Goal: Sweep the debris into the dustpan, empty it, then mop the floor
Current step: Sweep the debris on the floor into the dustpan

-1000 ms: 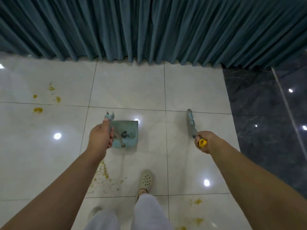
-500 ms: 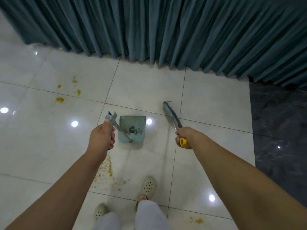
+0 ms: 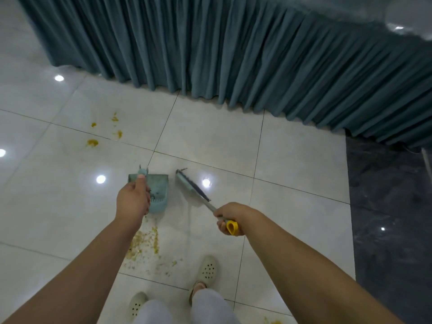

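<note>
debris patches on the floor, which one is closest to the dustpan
The crumbly yellow-green pile just below the dustpan, in front of the shoes. The orange spots lie farther off to the left, and another patch sits at the bottom edge.

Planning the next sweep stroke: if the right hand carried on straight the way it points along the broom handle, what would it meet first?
The right hand points up-left along the broom. Past the brush head that line crosses bare floor tile, then the teal curtain. The dustpan sits left of it, probably missed, though depth is unclear.

Pleated teal curtain point(image 3: 233, 54) hangs along the floor's far edge; dark marble strip point(image 3: 392, 218) borders the right side.
</note>
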Available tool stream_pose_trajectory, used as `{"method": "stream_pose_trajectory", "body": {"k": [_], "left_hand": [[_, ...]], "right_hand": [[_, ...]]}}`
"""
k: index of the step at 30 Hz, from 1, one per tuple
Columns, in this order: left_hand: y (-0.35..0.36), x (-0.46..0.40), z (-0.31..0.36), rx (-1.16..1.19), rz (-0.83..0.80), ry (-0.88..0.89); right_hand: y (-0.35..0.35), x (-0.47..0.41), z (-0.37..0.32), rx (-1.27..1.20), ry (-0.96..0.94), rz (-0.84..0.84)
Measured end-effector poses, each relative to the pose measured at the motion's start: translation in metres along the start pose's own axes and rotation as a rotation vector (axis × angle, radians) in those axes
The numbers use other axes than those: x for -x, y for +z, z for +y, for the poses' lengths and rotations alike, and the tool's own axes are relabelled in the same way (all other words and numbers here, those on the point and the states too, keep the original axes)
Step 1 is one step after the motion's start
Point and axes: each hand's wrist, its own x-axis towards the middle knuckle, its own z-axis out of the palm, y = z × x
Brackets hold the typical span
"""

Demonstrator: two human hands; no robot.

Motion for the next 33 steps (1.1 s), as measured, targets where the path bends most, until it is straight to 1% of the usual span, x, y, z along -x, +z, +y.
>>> {"method": "stream_pose_trajectory", "body": {"k": [5,8,14,17,22,26,28,33], "left_hand": [[-0.007,-0.003,0.003,-0.020,0.078,-0.001],[-0.003,-0.007,0.007,-0.020,0.108,-0.010],[0.004,-0.018,0.006,0.032,0.142,-0.053],[0.005,-0.024,0.001,0.060,0.176,-0.065],[0.006,-0.028,-0.014,0.140,0.223,-0.068],[-0.001,-0.032,-0.024,0.148,0.231,-0.067],[-0.008,-0.032,-0.027,0.154,0.240,-0.063],[-0.040,-0.031,-0.035,0.141,0.257,-0.034]], "right_hand": [[-0.015,0.014,-0.014,0.037,-0.072,0.018],[-0.029,0.015,-0.030,0.057,-0.128,0.069],[-0.057,-0.010,-0.090,0.106,-0.204,0.192],[-0.062,-0.032,-0.124,0.104,-0.242,0.202],[-0.054,-0.067,-0.158,0.134,-0.225,0.176],[-0.027,-0.077,-0.155,0.263,-0.188,0.154],[-0.012,-0.077,-0.145,0.312,-0.200,0.154],[0.026,-0.065,-0.114,0.464,-0.131,0.167]]}}
